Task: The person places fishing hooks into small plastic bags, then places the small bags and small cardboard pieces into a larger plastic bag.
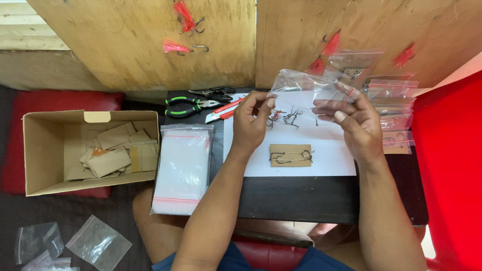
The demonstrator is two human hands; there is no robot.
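Both hands hold a small clear zip bag above a white sheet on a dark table. My left hand pinches the bag's left edge. My right hand grips its right edge. Under the bag lies a loose pile of metal hooks. Nearer me, a brown card with hooks mounted on it rests on the sheet.
A stack of clear zip bags lies left of the sheet. An open cardboard box holds brown cards. Pliers, scissors and a red cutter lie behind. Filled bags are stacked at the right. Red feathered hooks hang on plywood.
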